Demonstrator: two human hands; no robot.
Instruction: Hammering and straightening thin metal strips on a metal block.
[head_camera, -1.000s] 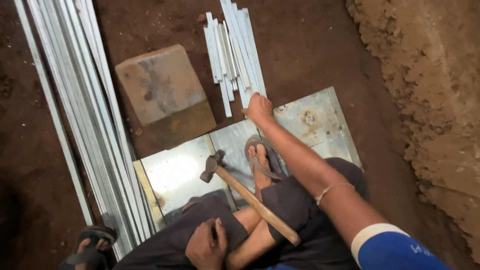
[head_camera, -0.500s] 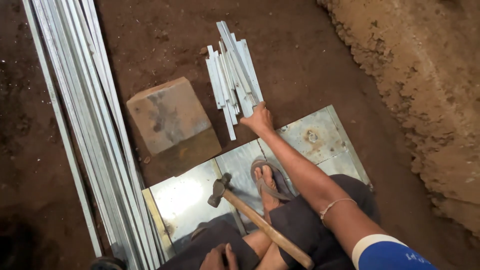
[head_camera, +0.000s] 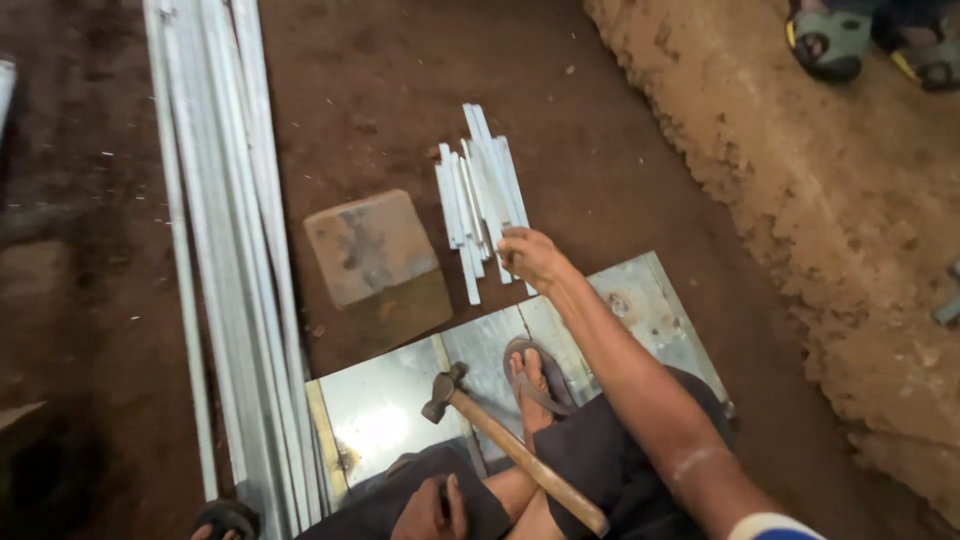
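Note:
My right hand (head_camera: 530, 258) reaches forward to a pile of short grey metal strips (head_camera: 478, 195) on the dirt floor. Its fingers curl over the near ends of the strips; a firm grip does not show. My left hand (head_camera: 440, 510) rests on my dark shorts at the bottom edge and holds nothing. A hammer (head_camera: 500, 440) lies beside it, head on the shiny metal sheet (head_camera: 640, 300), wooden handle across my leg. My sandalled foot (head_camera: 530, 375) stands on that sheet.
A bundle of long grey metal channels (head_camera: 220, 250) runs along the left. A square brown block (head_camera: 375, 255) sits between them and the strips. A rough earth bank (head_camera: 850, 200) rises on the right, with another person's sandalled feet (head_camera: 830, 40) above it.
The view has tilted forward, so the strips and block sit lower in the frame. My right hand stays at the near ends of the strips. Hammer and left hand have not moved.

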